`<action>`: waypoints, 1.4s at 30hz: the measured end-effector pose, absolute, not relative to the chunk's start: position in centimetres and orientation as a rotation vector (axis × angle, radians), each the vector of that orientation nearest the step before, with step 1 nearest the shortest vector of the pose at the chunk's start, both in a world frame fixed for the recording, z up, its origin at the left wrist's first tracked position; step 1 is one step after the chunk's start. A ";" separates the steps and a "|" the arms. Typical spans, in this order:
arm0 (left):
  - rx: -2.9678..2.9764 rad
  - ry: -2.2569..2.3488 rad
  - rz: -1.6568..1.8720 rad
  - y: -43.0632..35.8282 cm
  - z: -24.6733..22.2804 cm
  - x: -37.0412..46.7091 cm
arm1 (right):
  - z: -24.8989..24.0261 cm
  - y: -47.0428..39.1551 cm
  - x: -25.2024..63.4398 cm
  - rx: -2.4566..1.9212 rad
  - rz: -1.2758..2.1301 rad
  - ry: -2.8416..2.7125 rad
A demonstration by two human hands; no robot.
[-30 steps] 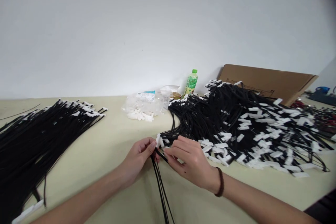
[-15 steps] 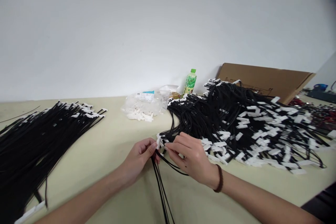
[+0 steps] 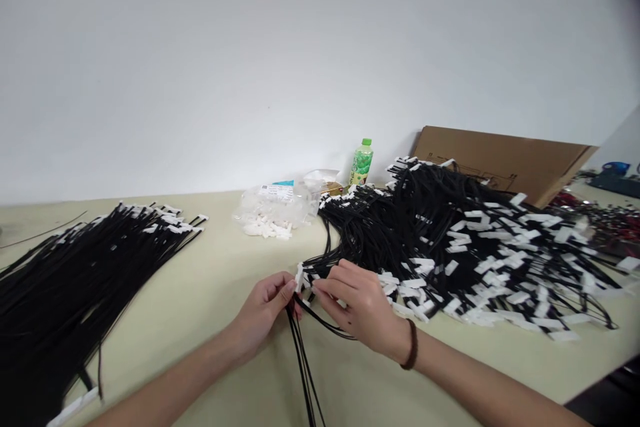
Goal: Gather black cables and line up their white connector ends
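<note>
Near the middle of the table, my left hand (image 3: 270, 301) is closed, thumb against fingers, on a white connector (image 3: 299, 276). Several black wires (image 3: 300, 350) run down from it towards the table's near side, and others curve right beneath my right hand (image 3: 364, 303). The right hand's thumb and forefinger are pinched together just right of the connector; what sits between their tips is too small to make out. Behind the fingers lie white-ended wires from a large heap of black wires (image 3: 370, 227).
At left lies another bundle of black wires (image 3: 100, 280) with white ends. A clear plastic bag (image 3: 275, 203) with white connectors lies further back, beside a green-capped bottle (image 3: 361, 163). A cardboard box (image 3: 500, 157) leans at the back right, and red-and-black wires (image 3: 613, 223) lie beyond.
The view has tilted slightly, so things appear a little lower. Both hands keep nearly the same pose around the connector, which now stands more upright.
</note>
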State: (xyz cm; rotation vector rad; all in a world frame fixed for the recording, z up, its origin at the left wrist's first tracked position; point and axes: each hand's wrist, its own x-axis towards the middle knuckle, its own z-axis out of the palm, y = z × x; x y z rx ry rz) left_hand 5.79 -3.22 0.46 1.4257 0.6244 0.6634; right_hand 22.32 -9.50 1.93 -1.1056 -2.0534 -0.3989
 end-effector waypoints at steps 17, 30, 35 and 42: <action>1.372 0.605 0.690 -3.4 0.4 5.7 | 2.4 -10.0 22.4 -0.991 -0.335 -2.208; 1.279 0.552 0.733 -3.3 0.0 5.7 | 1.8 -9.3 22.6 -1.002 -0.397 -2.164; 1.205 0.544 0.728 -2.9 0.0 5.6 | 2.3 -8.8 23.5 -1.002 -0.406 -2.085; 1.148 0.550 0.696 -2.6 -0.2 5.5 | 2.4 -9.1 23.5 -1.001 -0.408 -2.044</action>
